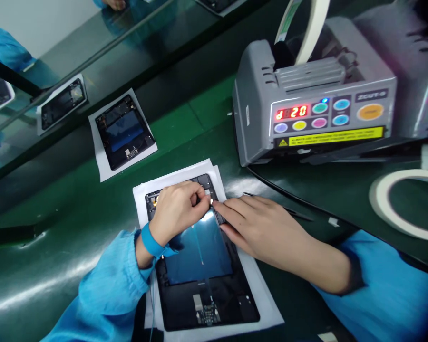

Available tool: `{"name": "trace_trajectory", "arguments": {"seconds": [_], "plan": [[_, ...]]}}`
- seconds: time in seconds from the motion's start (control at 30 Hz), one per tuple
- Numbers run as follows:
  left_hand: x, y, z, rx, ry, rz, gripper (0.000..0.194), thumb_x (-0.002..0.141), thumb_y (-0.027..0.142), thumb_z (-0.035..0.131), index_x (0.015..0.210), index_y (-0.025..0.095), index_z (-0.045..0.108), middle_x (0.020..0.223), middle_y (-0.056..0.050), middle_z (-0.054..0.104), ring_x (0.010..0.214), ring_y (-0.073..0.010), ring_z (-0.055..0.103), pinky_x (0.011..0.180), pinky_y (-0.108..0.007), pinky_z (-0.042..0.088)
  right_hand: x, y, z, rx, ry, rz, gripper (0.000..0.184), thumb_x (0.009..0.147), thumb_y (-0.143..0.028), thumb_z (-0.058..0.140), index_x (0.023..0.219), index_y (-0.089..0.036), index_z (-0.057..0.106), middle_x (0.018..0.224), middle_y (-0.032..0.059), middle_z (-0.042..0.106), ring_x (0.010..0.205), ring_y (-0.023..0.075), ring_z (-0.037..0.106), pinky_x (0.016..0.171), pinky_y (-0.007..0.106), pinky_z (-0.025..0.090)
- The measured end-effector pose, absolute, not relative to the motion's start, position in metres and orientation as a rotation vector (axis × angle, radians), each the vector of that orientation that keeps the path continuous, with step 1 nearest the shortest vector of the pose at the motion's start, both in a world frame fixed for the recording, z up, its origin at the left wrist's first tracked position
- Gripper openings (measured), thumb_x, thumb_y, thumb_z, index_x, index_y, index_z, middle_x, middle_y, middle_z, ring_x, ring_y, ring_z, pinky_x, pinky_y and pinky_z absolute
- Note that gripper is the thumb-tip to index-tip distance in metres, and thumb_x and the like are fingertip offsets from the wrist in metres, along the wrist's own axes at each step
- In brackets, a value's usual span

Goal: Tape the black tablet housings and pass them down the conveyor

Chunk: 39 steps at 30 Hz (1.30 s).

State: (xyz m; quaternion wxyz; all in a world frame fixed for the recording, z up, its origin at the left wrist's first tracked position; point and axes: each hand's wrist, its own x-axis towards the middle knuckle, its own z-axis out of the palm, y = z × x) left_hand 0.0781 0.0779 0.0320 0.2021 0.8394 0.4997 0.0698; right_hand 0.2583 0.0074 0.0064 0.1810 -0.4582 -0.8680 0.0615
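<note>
An opened tablet (242, 289) lies on white sheets (271, 311), with its inner parts and a large blue battery (207, 256) showing. My left hand (178, 206) is closed in a pinch over the tablet's upper part, a blue wrist strap (151, 241) around its wrist. Against its fingertips, at the tablet's right edge, my right hand (260, 223) has its fingers pressed together. A small whitish bit (211, 201) shows where the fingertips meet; which hand holds it I cannot tell. Dark, thin tweezers-like prongs (299, 215) stick out behind my right hand, partly hidden by it.
A grey tape dispenser (314, 95) with a lit display stands at the back right, its black cable (288, 192) crossing the table. A tape roll (378, 204) lies at the right. Another opened tablet (124, 130) rests at upper left, beside a raised ledge. More tablets and another person's sleeve (7, 45) appear beyond.
</note>
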Motion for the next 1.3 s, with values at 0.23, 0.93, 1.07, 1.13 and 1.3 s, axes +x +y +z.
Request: {"name": "trace_trajectory", "arguments": {"seconds": [0.23, 0.93, 1.07, 1.13, 1.3], "plan": [[0.081, 0.079, 0.038, 2.291, 1.403, 0.113, 0.016, 0.079, 0.022, 0.061, 0.064, 0.018, 0.060, 0.055, 0.005, 0.054, 0.051, -0.0095, 0.046, 0.052, -0.023, 0.031, 0.258, 0.006, 0.007, -1.282, -2.464, 0.155, 0.035, 0.090, -0.024, 0.051, 0.120, -0.010, 0.057, 0.090, 0.0078, 0.064, 0.079, 0.0202, 0.059, 0.070, 0.034, 0.041], [-0.079, -0.014, 0.028, 2.116, 1.692, 0.547, 0.022, 0.089, 0.036, 0.054, 0.079, 0.019, 0.064, 0.074, -0.001, 0.064, 0.065, -0.0133, 0.059, 0.058, -0.022, 0.046, 0.329, -0.010, 0.033, -1.443, -2.130, -0.596, 0.011, 0.081, -0.019, 0.066, 0.090, -0.019, 0.061, 0.087, 0.0068, 0.069, 0.079, 0.0166, 0.063, 0.074, 0.028, 0.049], [-0.081, -0.008, 0.018, 2.250, 1.587, 0.562, 0.024, 0.088, 0.039, 0.054, 0.078, 0.019, 0.065, 0.071, 0.000, 0.062, 0.060, -0.0117, 0.056, 0.055, -0.021, 0.043, 0.382, -0.030, 0.021, -1.608, -1.844, -0.946, 0.029, 0.077, -0.025, 0.070, 0.104, -0.020, 0.059, 0.092, 0.0104, 0.069, 0.084, 0.0255, 0.065, 0.072, 0.037, 0.052], [-0.082, -0.005, 0.017, 2.294, 1.559, 0.548, 0.025, 0.089, 0.039, 0.054, 0.078, 0.020, 0.065, 0.069, 0.001, 0.061, 0.057, -0.0110, 0.054, 0.054, -0.021, 0.042, 0.398, -0.029, 0.011, -1.733, -1.826, -0.814, 0.031, 0.080, -0.026, 0.065, 0.109, -0.019, 0.059, 0.101, 0.0131, 0.068, 0.093, 0.0286, 0.064, 0.078, 0.042, 0.051], [-0.080, -0.003, 0.019, 2.327, 1.513, 0.549, 0.026, 0.089, 0.038, 0.052, 0.076, 0.020, 0.064, 0.066, 0.002, 0.058, 0.054, -0.0101, 0.052, 0.052, -0.022, 0.040, 0.410, -0.016, 0.007, -1.835, -1.835, -0.559, 0.017, 0.086, -0.025, 0.055, 0.099, -0.022, 0.065, 0.102, 0.0108, 0.069, 0.095, 0.0263, 0.064, 0.082, 0.042, 0.050]]}}
